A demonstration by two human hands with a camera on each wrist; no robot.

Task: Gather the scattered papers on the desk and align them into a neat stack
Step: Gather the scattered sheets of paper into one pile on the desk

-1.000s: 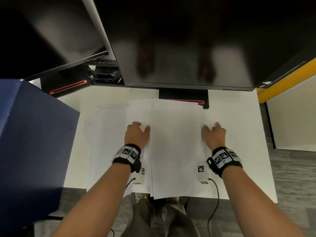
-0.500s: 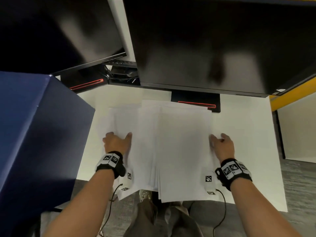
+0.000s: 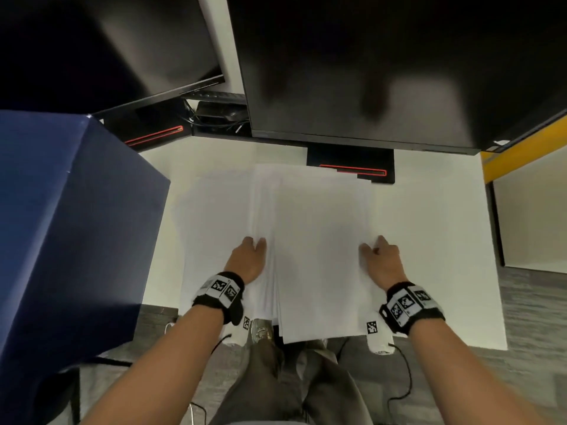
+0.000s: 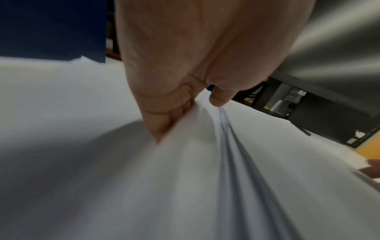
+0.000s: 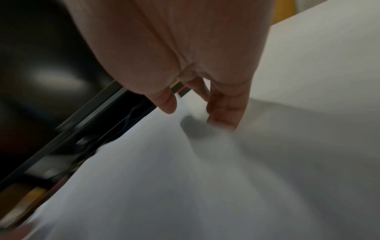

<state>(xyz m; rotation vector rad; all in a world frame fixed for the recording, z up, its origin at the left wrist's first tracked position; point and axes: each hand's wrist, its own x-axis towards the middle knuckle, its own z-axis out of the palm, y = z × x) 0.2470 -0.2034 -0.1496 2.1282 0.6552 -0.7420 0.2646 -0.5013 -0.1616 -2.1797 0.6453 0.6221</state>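
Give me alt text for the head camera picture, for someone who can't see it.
Two hands flank a loose pile of white papers on a white desk: the left hand holds its left edge, the right hand sits at its right edge. Dark monitors stand behind, a blue box at left.

You're pretty clearly in an office: a big dark monitor [image 3: 368, 72] and a second monitor [image 3: 107, 50] over a white desk [image 3: 429, 240], cables [image 3: 214, 121] bunched behind, blue panel [image 3: 61, 225] on your left, grey carpet [image 3: 537, 317] underfoot.
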